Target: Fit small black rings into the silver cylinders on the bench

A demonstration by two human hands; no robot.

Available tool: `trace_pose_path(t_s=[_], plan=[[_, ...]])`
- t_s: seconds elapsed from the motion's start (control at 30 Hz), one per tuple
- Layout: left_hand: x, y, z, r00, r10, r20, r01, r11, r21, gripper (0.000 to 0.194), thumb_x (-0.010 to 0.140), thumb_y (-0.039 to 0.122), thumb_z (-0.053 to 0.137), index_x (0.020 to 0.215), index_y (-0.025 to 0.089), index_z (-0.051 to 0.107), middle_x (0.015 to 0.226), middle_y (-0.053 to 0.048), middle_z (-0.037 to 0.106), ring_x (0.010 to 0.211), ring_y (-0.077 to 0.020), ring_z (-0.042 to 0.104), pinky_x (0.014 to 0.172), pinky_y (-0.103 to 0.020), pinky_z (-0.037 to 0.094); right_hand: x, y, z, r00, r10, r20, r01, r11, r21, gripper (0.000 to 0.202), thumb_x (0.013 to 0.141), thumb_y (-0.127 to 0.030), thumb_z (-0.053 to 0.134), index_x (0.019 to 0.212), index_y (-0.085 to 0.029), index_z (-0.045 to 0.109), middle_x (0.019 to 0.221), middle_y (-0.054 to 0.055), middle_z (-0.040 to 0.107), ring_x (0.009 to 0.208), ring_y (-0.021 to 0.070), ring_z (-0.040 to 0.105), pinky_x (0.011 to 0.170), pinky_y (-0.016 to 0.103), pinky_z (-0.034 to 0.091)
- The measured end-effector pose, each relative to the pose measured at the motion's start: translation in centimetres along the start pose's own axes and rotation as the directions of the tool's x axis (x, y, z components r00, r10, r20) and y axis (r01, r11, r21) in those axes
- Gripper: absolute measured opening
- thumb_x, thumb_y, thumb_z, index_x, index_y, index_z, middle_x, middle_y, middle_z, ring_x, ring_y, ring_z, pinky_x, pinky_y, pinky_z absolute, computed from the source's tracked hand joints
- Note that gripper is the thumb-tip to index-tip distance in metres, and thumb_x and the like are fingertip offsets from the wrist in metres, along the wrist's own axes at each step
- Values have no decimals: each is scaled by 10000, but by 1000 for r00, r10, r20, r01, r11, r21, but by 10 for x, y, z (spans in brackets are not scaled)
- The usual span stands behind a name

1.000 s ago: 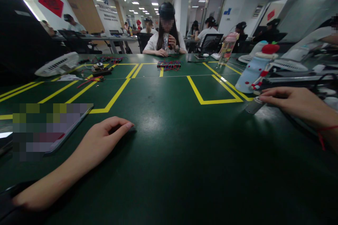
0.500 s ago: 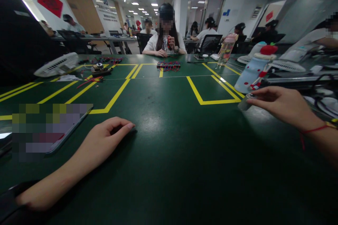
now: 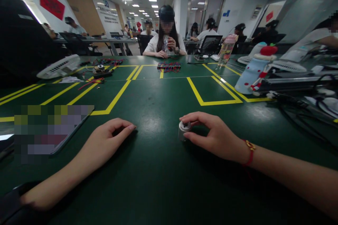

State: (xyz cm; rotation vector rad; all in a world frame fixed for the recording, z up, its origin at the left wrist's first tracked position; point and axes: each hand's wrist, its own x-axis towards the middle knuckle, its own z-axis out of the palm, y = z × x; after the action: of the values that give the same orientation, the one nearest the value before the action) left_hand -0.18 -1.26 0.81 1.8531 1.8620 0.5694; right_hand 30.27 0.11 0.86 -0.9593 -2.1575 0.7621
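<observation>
My right hand (image 3: pixel 211 135) pinches a small silver cylinder (image 3: pixel 182 134) between thumb and fingers, right of the table's middle. The cylinder stands upright, at or very near the green tabletop (image 3: pixel 158 182). Its pale round top has a dark spot. My left hand (image 3: pixel 112 133) rests on the table to the left, fingers curled in and the thumb tip against the index finger. Nothing shows in its grip. A phone or tablet (image 3: pixel 71 133) with a blurred-out screen lies left of that hand.
Yellow tape lines (image 3: pixel 221 103) mark the table. A light blue bottle (image 3: pixel 248 74) and black cables (image 3: pixel 295 116) are at the right. Wired parts (image 3: pixel 169 66) lie ahead, before a seated person (image 3: pixel 150 47). A white fan (image 3: pixel 58 67) and red wires (image 3: pixel 91 82) are at the left.
My right hand has carried the silver cylinder from beside the blue bottle leftward and nearer to me. My left hand stays almost where it was.
</observation>
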Motion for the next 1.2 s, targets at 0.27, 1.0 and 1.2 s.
trace_pose_path(t_s=[0.27,1.0,1.2], plan=[[-1,69,23,937,345,62,-336,934,-118,282,880,441,539,1078,306,687,1049,-19,635,887,-189,603,725,-299,465,-3,20,10,996,79,33,-84,978,191,403,768,-287,683,1125,-205,515,1095,42,638,990,121,630,914,302,523],[6,66,49,953,285,99,-271,954,-129,291,828,469,601,996,275,738,943,-29,661,814,-197,607,727,-308,457,-5,17,-7,995,53,-84,-49,998,51,423,758,-314,676,1154,-217,562,1111,39,646,968,133,636,884,298,532],[0,25,6,999,21,32,-17,992,-126,382,833,561,533,979,247,695,872,-4,700,762,-198,624,653,-272,429,-28,57,-87,871,215,-442,-321,930,-181,523,693,-444,706,1138,-197,588,1000,74,669,813,177,650,776,356,551]])
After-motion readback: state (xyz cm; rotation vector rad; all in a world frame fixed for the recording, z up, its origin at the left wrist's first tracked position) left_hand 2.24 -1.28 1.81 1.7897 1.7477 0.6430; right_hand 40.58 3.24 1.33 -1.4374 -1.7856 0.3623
